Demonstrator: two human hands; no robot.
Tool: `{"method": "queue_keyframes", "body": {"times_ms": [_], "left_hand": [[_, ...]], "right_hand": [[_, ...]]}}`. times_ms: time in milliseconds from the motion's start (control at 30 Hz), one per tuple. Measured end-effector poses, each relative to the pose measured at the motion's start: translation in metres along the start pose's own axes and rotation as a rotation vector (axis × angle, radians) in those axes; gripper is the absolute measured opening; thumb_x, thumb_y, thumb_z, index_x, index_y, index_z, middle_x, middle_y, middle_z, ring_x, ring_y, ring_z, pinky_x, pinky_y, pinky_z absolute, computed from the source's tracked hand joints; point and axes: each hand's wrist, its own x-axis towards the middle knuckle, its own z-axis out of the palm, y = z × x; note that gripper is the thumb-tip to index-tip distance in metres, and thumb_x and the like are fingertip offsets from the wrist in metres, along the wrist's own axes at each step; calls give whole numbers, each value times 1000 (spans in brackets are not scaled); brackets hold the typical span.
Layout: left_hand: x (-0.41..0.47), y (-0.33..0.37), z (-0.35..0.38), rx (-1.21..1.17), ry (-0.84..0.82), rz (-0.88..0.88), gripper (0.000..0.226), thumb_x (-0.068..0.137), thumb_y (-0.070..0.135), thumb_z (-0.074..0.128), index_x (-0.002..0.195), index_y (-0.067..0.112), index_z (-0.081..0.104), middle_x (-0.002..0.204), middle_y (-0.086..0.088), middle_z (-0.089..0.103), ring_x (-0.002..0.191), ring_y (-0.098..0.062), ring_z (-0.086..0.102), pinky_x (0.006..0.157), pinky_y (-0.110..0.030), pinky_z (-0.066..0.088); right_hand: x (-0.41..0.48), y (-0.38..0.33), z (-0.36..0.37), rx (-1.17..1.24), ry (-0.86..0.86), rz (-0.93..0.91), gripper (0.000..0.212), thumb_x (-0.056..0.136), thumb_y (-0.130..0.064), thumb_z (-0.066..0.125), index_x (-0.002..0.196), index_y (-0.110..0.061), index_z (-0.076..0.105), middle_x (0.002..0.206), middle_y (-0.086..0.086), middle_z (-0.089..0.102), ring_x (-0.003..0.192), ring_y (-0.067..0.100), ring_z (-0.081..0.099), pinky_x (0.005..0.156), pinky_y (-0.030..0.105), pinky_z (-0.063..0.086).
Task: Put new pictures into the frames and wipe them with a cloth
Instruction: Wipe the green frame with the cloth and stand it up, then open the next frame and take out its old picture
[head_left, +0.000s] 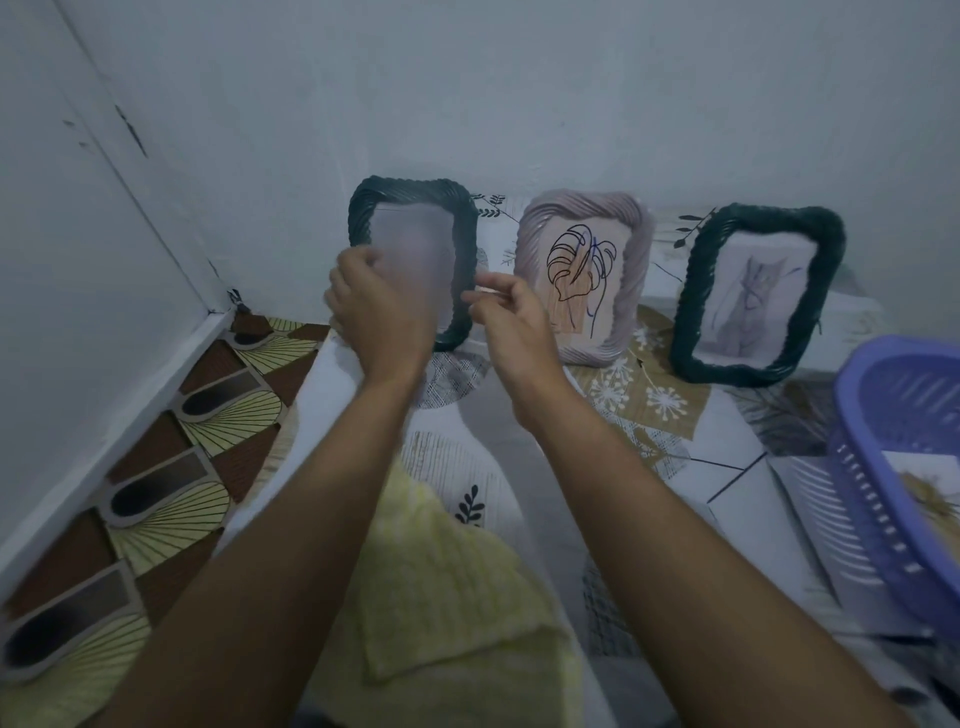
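Three picture frames stand against the wall on a patterned bedsheet. At the left, a dark green frame (457, 218) shows a blurred pale picture. My left hand (379, 317) grips its left side and lower front. My right hand (514, 322) hovers at the frame's right edge with thumb and forefinger pinched together; what they pinch is too blurred to tell. In the middle, a pale pink frame (631, 249) holds a leaf line drawing. On the right, a second dark green frame (826, 260) holds a faint cat sketch. A yellow cloth (457, 587) lies below my arms.
A purple plastic basket (878, 499) with a picture inside sits at the right edge. Patterned floor tiles (171, 441) run along the left, below the white walls. The bed's sheet (670, 410) spreads under the frames.
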Motion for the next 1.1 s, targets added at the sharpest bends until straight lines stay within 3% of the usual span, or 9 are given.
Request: {"method": "queue_keyframes", "body": {"times_ms": [100, 267, 400, 467, 567, 700, 867, 1000, 1100], "left_hand": [[-30, 11, 5, -21, -208, 179, 28, 80, 16, 58, 108, 11, 53, 98, -1, 52, 92, -22, 52, 83, -43, 47], [-64, 20, 23, 14, -477, 234, 37, 84, 16, 64, 118, 7, 51, 105, -5, 50, 96, -19, 47, 87, -38, 46], [-77, 20, 41, 24, -574, 116, 64, 83, 20, 65, 139, 8, 36, 136, -12, 40, 124, -27, 43, 107, -47, 40], [-79, 25, 46, 18, -621, 2, 76, 87, 17, 61, 151, 9, 21, 152, -14, 29, 138, -32, 33, 116, -48, 30], [-79, 33, 53, -39, -703, -149, 79, 92, 12, 51, 157, 14, 7, 161, -11, 22, 147, -30, 24, 120, -46, 22], [-82, 32, 63, -142, -692, -229, 67, 86, 12, 45, 149, 20, 27, 142, -6, 51, 128, -27, 51, 110, -50, 41], [-85, 45, 58, -141, -594, -270, 50, 98, 10, 44, 147, 15, 36, 123, 1, 54, 105, -15, 50, 91, -26, 38], [-91, 49, 44, -148, -563, -258, 45, 101, 11, 40, 146, 16, 38, 119, 4, 53, 104, -13, 49, 89, -25, 37], [-97, 52, 28, -140, -548, -227, 39, 102, 18, 41, 142, 19, 44, 127, 0, 59, 110, -19, 56, 96, -31, 44]], "right_hand": [[-6, 1, -18, -5, 80, -30, 20, 91, -9, 58, 106, -19, 65, 105, 3, 69, 86, 5, 61, 74, 18, 50], [-4, 9, -56, -47, 245, 39, 32, 82, -22, 58, 114, -23, 56, 114, -4, 61, 108, 14, 59, 95, 35, 50], [3, 13, -82, -133, 386, 118, 61, 65, -28, 57, 124, -25, 44, 132, 2, 49, 124, 26, 48, 105, 49, 44], [5, 15, -93, -142, 375, 169, 72, 73, -18, 56, 142, -19, 36, 141, 7, 45, 128, 28, 45, 108, 50, 40], [9, 22, -104, -160, 286, 229, 81, 81, -11, 52, 154, -24, 20, 146, 9, 46, 129, 30, 46, 109, 51, 40], [9, 25, -108, -169, 169, 218, 74, 84, -2, 48, 152, -25, 29, 133, 3, 56, 119, 24, 52, 99, 43, 44], [6, 24, -113, -130, 154, 189, 64, 87, -5, 44, 147, -27, 36, 128, 5, 59, 113, 24, 57, 96, 45, 49], [-9, 18, -114, -98, 150, 180, 56, 85, -11, 45, 139, -26, 45, 124, 5, 61, 103, 22, 57, 84, 43, 51], [-26, 12, -116, -105, 155, 206, 44, 79, -18, 47, 122, -25, 53, 123, 7, 62, 103, 24, 57, 87, 47, 52]]}}
